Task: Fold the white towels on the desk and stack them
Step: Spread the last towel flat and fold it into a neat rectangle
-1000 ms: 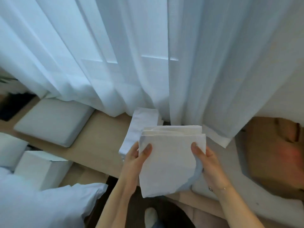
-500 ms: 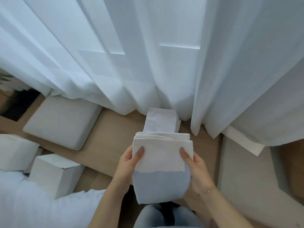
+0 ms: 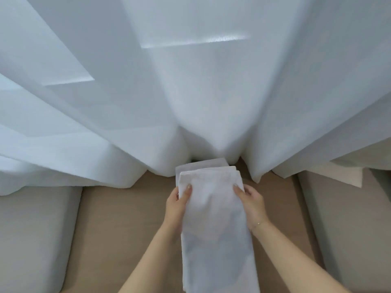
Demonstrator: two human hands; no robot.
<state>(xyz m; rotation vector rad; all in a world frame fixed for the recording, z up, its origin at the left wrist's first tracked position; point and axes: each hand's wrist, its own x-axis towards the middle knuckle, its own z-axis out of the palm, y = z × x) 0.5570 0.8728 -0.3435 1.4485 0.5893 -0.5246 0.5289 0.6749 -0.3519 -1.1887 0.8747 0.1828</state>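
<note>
Two hands hold one folded white towel (image 3: pixel 213 210) by its long sides; the left hand (image 3: pixel 176 205) grips the left edge, the right hand (image 3: pixel 251 203) grips the right edge; the towel lies over the wooden desk (image 3: pixel 127 218), its far end above another folded towel (image 3: pixel 201 162) near the curtain (image 3: pixel 190 92).

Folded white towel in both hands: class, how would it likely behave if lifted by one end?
The folded white towel probably flops: it drapes below the left hand and right hand. It likely feels light, held by the fingers alone. Loose layers may slide apart.
</note>
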